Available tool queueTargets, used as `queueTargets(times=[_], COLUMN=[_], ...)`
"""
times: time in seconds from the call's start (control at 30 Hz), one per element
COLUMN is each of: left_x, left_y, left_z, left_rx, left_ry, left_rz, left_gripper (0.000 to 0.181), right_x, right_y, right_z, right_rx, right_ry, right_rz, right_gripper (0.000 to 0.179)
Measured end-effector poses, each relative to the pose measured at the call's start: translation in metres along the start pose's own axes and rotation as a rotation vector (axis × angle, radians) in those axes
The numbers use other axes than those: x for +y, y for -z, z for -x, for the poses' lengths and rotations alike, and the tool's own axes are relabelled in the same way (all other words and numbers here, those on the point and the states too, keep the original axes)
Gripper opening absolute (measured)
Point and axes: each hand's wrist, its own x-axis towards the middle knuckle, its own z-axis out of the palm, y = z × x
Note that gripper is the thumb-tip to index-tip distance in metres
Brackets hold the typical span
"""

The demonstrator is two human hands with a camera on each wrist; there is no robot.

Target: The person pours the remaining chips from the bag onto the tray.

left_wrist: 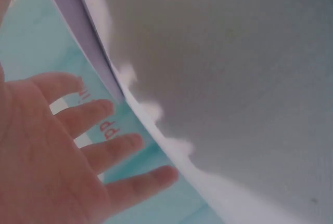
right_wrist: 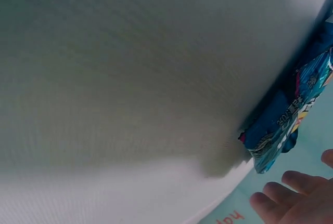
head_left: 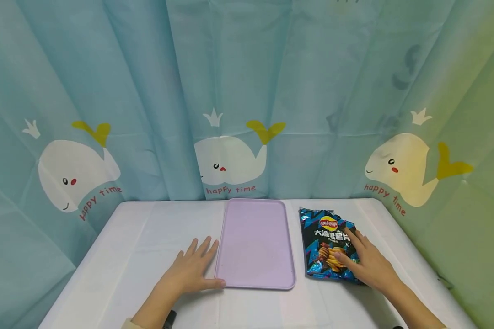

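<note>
A blue and black bag of potato chips (head_left: pixel 327 246) lies face up on the right part of the table. My right hand (head_left: pixel 370 262) is over its right side, fingers spread, thumb and fingertips overlapping the bag's front. In the right wrist view the chip bag (right_wrist: pixel 291 109) shows edge-on, beside the fingers of the right hand (right_wrist: pixel 302 200). A flat purple tray (head_left: pixel 256 246) sits in the middle of the table. My left hand (head_left: pixel 191 269) is by its left edge with fingers spread, thumb tip at the lower left corner. The left palm (left_wrist: pixel 47 151) holds nothing.
The table (head_left: pixel 140 256) has a white cover. Behind it and along both sides hangs a blue-green curtain (head_left: pixel 247 68) printed with white whales. A dark band (head_left: pixel 170 318) shows at my left wrist.
</note>
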Motion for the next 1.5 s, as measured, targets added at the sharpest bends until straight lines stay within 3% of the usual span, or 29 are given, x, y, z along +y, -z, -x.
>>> queueTargets(times=[0.43, 0.67, 0.8, 0.97, 1.13, 1.37, 1.5], left_x=[0.003, 0.002, 0.001, 0.002, 0.002, 0.002, 0.002], left_y=[-0.001, -0.002, -0.002, 0.000, 0.000, -0.001, -0.001], left_z=[-0.003, -0.002, -0.002, -0.002, -0.004, -0.005, -0.005], left_rx=[-0.057, -0.081, -0.082, -0.080, -0.081, -0.079, -0.084], left_ry=[0.067, 0.089, 0.086, 0.089, 0.090, 0.088, 0.095], left_rz=[0.028, 0.015, 0.015, 0.022, 0.028, 0.025, 0.024], left_gripper=[0.110, 0.106, 0.106, 0.106, 0.104, 0.103, 0.103], right_x=[0.009, 0.015, 0.018, 0.022, 0.027, 0.030, 0.027], right_y=[0.000, 0.003, 0.005, 0.005, 0.009, 0.011, 0.012], right_z=[-0.002, -0.008, -0.010, -0.013, -0.018, -0.022, -0.023], right_rx=[-0.052, -0.142, -0.162, -0.126, -0.075, -0.068, -0.012], right_ry=[-0.074, -0.216, -0.274, -0.324, -0.398, -0.470, -0.493], right_rz=[-0.134, -0.165, -0.245, -0.324, -0.395, -0.537, -0.575], right_gripper=[0.087, 0.091, 0.091, 0.091, 0.081, 0.069, 0.064])
